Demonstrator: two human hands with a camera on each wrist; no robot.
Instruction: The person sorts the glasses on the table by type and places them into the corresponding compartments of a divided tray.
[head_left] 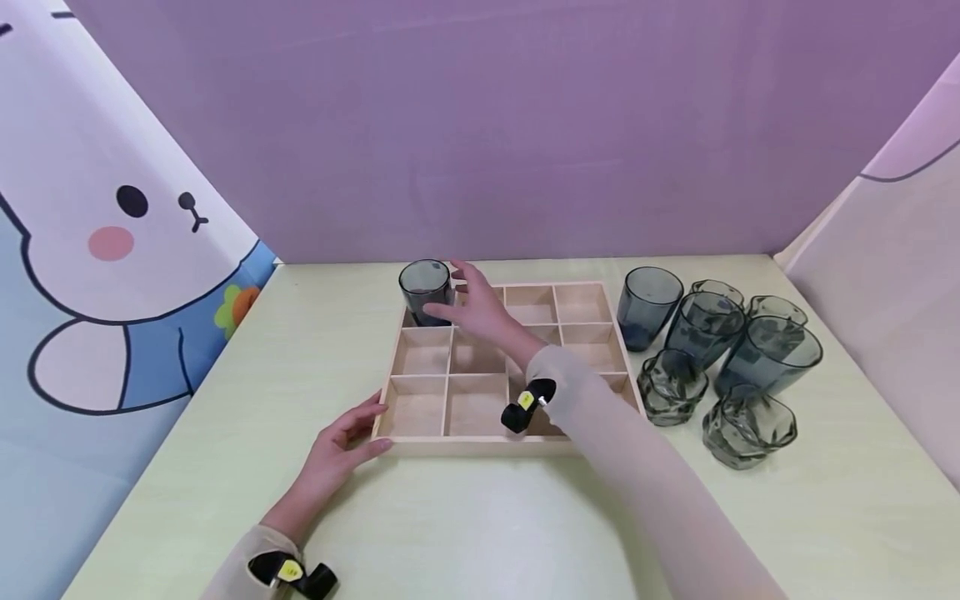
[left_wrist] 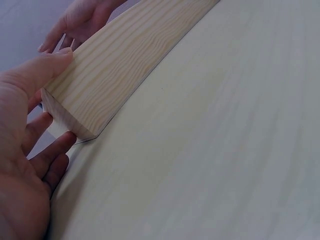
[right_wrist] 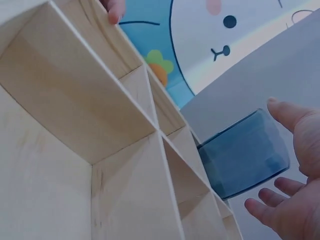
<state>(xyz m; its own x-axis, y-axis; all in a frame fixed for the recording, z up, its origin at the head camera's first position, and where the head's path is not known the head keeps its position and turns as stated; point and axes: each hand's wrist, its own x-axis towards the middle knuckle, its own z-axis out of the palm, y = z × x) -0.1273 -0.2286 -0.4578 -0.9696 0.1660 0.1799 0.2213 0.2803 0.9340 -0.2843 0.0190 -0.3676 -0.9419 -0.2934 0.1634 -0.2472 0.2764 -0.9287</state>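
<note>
A tall smoky-blue drinking glass (head_left: 426, 293) stands in the back left compartment of a wooden divided box (head_left: 480, 447). In the right wrist view, the same glass (right_wrist: 245, 155) rises above the box's dividers. My right hand (head_left: 483, 312) is just right of the glass, thumb and fingers spread around its side without closing on it. At the box's front left corner my left hand (head_left: 341, 442) holds on, thumb on the front wall and fingers against the left side. The left wrist view shows that thumb (left_wrist: 45, 70) on the wood, with some fingers curled beside the corner.
Right of the box stand three tall smoky glasses, one of them a straight tumbler (head_left: 649, 308). Several short wavy glasses stand among them, including one at the front (head_left: 750, 429). A purple backdrop (head_left: 480, 133) rises behind the pale table (head_left: 465, 533).
</note>
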